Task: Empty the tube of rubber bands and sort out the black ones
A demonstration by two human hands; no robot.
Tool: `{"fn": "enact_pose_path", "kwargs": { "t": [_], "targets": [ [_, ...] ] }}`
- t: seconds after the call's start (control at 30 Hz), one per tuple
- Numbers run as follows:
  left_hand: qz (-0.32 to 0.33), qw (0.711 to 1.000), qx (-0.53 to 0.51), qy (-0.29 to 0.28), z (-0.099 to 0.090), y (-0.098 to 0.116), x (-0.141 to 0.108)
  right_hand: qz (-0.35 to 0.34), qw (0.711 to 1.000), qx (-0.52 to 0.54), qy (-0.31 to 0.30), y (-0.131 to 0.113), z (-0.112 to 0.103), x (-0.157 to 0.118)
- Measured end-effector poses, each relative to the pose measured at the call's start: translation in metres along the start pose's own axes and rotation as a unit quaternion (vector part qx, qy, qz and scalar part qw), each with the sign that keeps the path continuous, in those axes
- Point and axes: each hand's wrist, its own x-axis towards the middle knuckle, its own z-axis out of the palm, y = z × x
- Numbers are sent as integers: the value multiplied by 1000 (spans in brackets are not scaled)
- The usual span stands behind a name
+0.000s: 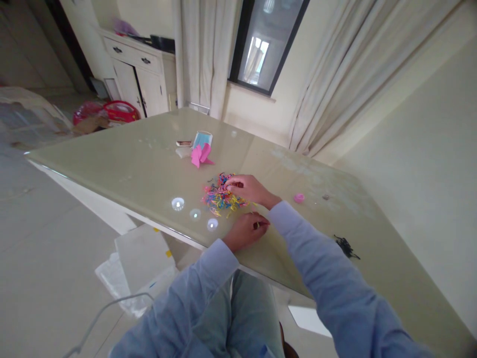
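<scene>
A loose heap of thin, bright strands (220, 195) in pink, yellow, blue and red lies on the table; they look like small rubber bands. Over the heap's right side, my right hand (253, 190) reaches down with fingers bent together at the strands. What is between its fingertips is too small to make out. Nearer the table's front edge, my left hand (246, 231) rests with curled fingers, thumb and fingertips pinched together. Anything it holds is hidden. To the right are a small pink bunch (299, 198) and a black bunch (346, 246) of similar strands.
Behind the heap lie a pink folded paper piece (201, 155), a blue face mask (202, 139) and a small brownish item (184, 143). The glossy table (149, 164) has its front edge close to my lap. A white cabinet (139, 74) stands beyond.
</scene>
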Motion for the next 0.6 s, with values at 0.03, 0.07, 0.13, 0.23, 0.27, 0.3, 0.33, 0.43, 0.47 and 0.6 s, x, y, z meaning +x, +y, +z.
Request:
{"fn": "enact_pose_path", "kwargs": {
  "t": [0.03, 0.07, 0.13, 0.23, 0.27, 0.3, 0.33, 0.43, 0.47, 0.6],
  "targets": [
    [4, 1000, 0, -1, 0, 0, 0, -12, 999, -24, -22, -1, 6, 14],
    [6, 1000, 2, -2, 0, 0, 1, -22, 997, -59, -50, -2, 11, 26],
    [0, 1000, 10, -1, 1, -1, 1, -15, 986, -138, -91, -4, 20, 45],
    [-5, 1000, 10, 0, 2, -3, 2, 8, 972, -201, -123, -8, 27, 60],
    [-4, 1000, 9, 0, 2, -3, 2, 11, 970, -206, -126, -9, 28, 62],
    [-3, 1000, 8, 0, 3, -4, 2, 11, 969, -210, -127, -10, 29, 63],
    [-2, 1000, 8, 1, 3, -5, 2, 12, 968, -216, -128, -11, 29, 64],
    [4, 1000, 10, 3, 4, -5, 2, 12, 963, -236, -126, -13, 31, 62],
    [8, 1000, 10, 4, 4, -5, 2, 10, 963, -240, -126, -12, 32, 61],
    [4, 1000, 18, 6, 3, -4, 3, -3, 965, -234, -116, -6, 34, 58]
  ]
}}
